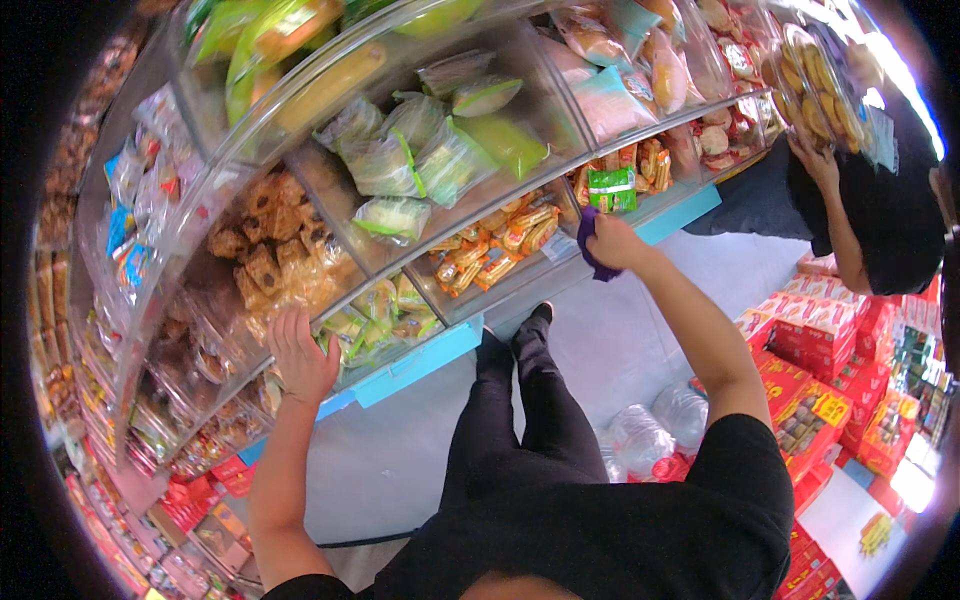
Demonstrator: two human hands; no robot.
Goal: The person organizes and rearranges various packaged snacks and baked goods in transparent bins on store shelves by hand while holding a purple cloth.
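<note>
My left hand (302, 352) lies with fingers apart on the front edge of a clear plastic display bin, beside brown packaged pastries (277, 247). My right hand (611, 241) grips a purple cloth (592, 244), which hangs at the shelf front between the lower bins. Close to that hand are a green packet (611, 189) and orange-wrapped snacks (499, 244). Bags with green trim (405, 150) lie in the upper bin between my hands. Below them, near my left hand, a lower bin holds green-wrapped packets (375, 307).
At the upper right a person in black (885, 195) holds a clear container of yellow-brown food (817, 90). Red and white cartons (810, 330) are stacked on the right. Large clear plastic bottles (641, 435) stand on the floor beside me. A light blue strip (420, 360) edges the shelf.
</note>
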